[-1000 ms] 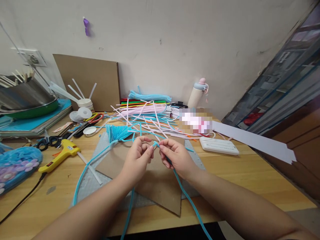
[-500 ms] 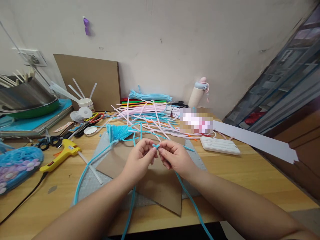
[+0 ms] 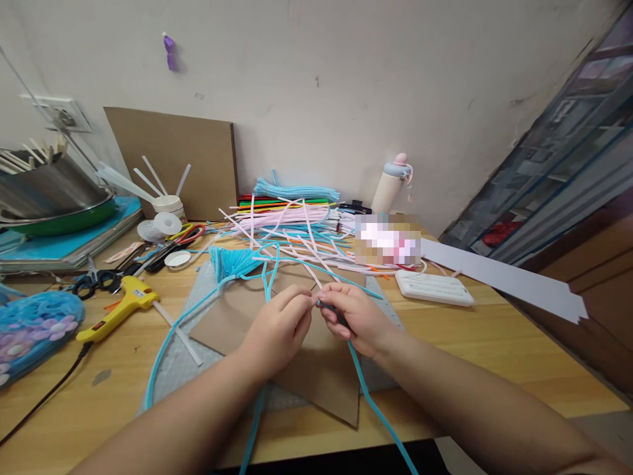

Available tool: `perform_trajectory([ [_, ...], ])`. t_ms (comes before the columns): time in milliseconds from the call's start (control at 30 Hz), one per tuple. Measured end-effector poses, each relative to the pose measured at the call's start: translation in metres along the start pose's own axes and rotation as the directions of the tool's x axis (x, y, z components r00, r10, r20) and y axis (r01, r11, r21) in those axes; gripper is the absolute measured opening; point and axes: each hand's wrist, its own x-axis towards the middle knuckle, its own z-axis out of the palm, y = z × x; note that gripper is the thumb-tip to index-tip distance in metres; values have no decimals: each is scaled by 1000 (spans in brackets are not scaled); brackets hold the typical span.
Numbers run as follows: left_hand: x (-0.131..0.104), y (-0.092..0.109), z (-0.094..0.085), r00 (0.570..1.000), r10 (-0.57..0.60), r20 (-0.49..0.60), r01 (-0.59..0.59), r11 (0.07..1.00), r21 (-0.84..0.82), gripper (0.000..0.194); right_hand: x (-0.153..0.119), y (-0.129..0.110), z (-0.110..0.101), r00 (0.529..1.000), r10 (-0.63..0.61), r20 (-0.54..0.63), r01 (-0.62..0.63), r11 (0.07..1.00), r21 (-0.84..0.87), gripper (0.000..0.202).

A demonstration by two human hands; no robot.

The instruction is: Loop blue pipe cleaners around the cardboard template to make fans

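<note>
Head view: steel pot (image 3: pixel 57 188) at 10 o'clock from the left hand (image 3: pixel 281 323), wooden sticks (image 3: pixel 37 153) in it; white tub (image 3: pixel 172 208) also toward 10, nearer, translucent sticks (image 3: pixel 153 175) in it. Light-blue stem (image 3: pixel 363 386): thin, fuzzy, bendy, end pinched between the fingertips above brown cardboard (image 3: pixel 321 376) on the wooden surface (image 3: pixel 494 349), tail curving to 5 o'clock past the right hand (image 3: pixel 356 316). Hands together, clamped on stem; right thumb and index pinching, left knuckles up, fingertips partly hidden. Forearms enter from 8 and 4 o'clock.
</note>
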Motion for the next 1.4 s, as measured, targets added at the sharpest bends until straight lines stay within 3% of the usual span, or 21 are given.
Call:
perform_trajectory([
  [100,-1,-3,-2,999,48,17,-49,991,123,13,-1,-2,0,999,6,35,-7,999,46,16],
  [233,-1,-5,-4,997,78,-23,-73,979,189,13,-1,-4,2,999,-35,40,36,999,-28,21],
  [600,0,-2,-6,996,39,-77,-27,987,159,12,0,-4,1,991,-110,71,122,974,-192,25],
  [900,1,0,-4,995,-58,-87,65,995,74,17,1,-5,0,994,-107,-3,101,941,-323,20],
  [967,2,2,-5,992,-118,-55,119,993,16,32,1,-6,-3,994,-106,-7,96,927,-363,18],
  [1067,5,3,-8,989,-105,101,109,993,-40,48,1,-8,-7,997,-74,32,80,909,-409,15],
  [1167,7,3,-11,977,-67,200,78,996,-46,44,2,-11,-12,998,-8,69,35,914,-405,15],
  [1400,10,-3,-12,972,-121,203,114,993,43,18,6,-10,-18,996,31,78,1,928,-373,19],
])
